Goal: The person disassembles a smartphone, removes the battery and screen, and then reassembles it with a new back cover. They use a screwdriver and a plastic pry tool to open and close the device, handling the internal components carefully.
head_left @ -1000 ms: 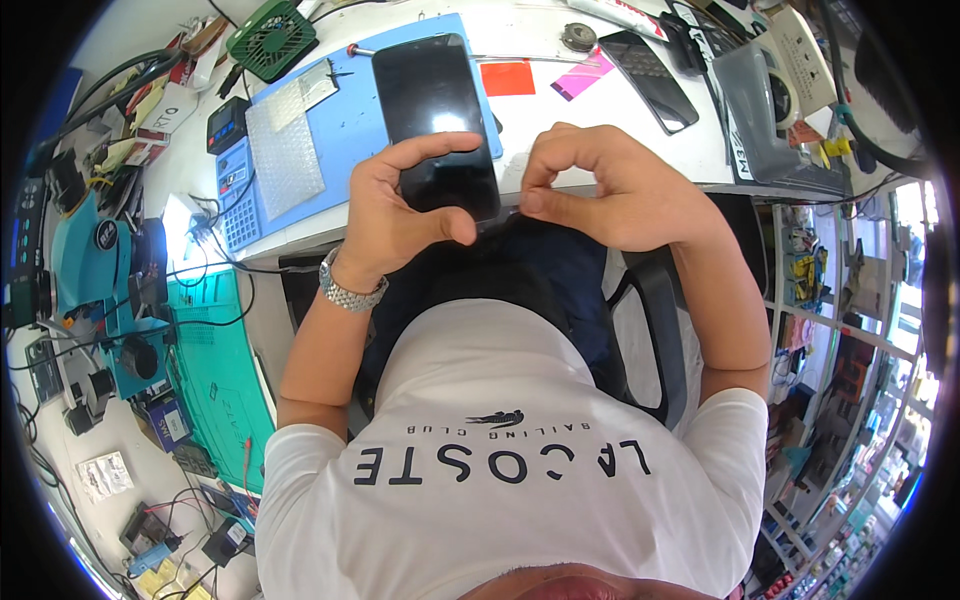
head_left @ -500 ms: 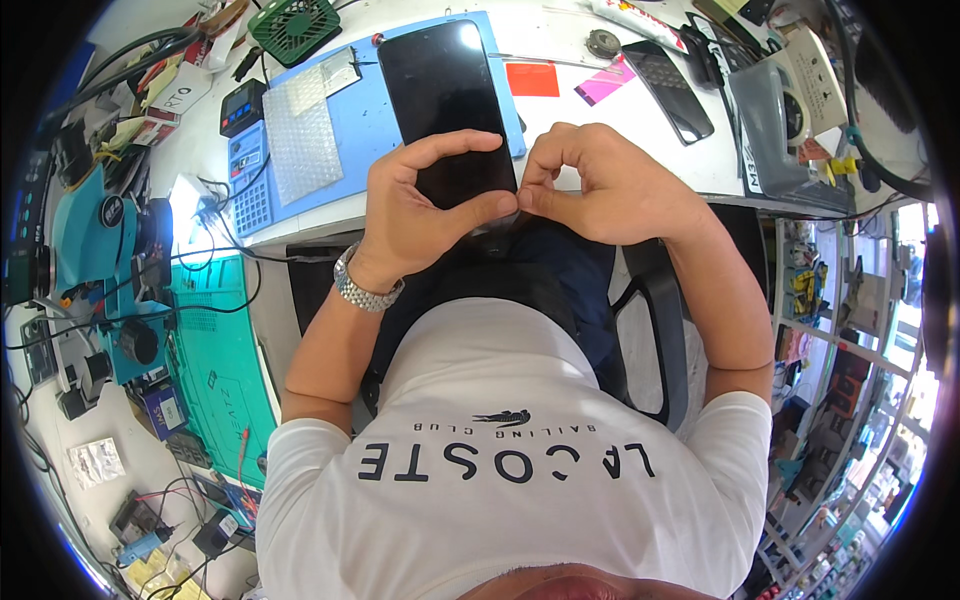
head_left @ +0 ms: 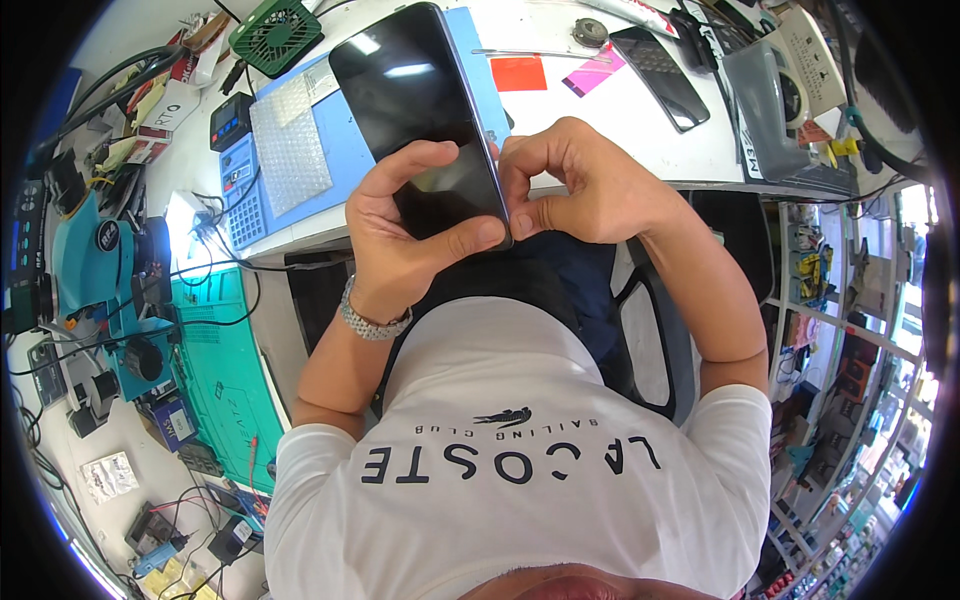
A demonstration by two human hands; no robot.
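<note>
A large black smartphone (head_left: 415,85) is tilted over the front edge of the bench, its glossy screen facing up with bright reflections. My left hand (head_left: 405,225) grips its lower part, thumb across the near end and index finger bent over the screen. At the phone's right edge is my right hand (head_left: 585,190), fingers curled and thumb against the lower right side. Whether a thin film or other small thing sits between those right fingertips is hidden. Under the phone's far part lies a blue work mat (head_left: 360,165).
Bubble wrap (head_left: 290,150) lies on the mat, near a green fan (head_left: 275,38). Right of it are a red square (head_left: 518,73), tweezers (head_left: 535,54), a pink strip (head_left: 593,72) and another dark phone (head_left: 660,78). A teal microscope (head_left: 95,250) stands at left, with cables around.
The phone has tilted further anticlockwise and its far end has shifted left, the left hand going with it. My right thumb has moved a little lower along the phone's edge.
</note>
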